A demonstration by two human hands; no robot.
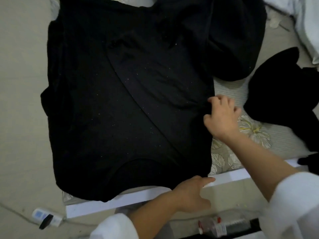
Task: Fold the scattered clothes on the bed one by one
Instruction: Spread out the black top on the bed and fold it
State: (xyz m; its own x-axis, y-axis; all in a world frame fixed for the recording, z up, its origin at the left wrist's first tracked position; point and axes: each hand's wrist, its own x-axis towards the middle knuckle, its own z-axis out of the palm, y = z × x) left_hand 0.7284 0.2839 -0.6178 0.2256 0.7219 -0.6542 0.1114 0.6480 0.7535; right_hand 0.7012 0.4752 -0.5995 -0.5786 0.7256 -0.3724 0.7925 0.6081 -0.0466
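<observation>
A large black shirt [124,104] lies spread flat on the bed, its collar near the bed's front edge. My right hand [222,116] pinches the shirt's right edge, fingers curled into the fabric. My left hand [191,194] rests at the shirt's lower right corner by the bed's white frame [120,200]; its fingers are fairly straight and touch the cloth. A second black garment [238,40] lies bunched at the back right, touching the shirt.
Another black garment [283,94] lies on the floral sheet [253,131] at the right. White bedding [307,23] is piled in the far right corner. A power strip [46,218] lies on the floor at the left, and clear bottles [217,226] lie below the frame.
</observation>
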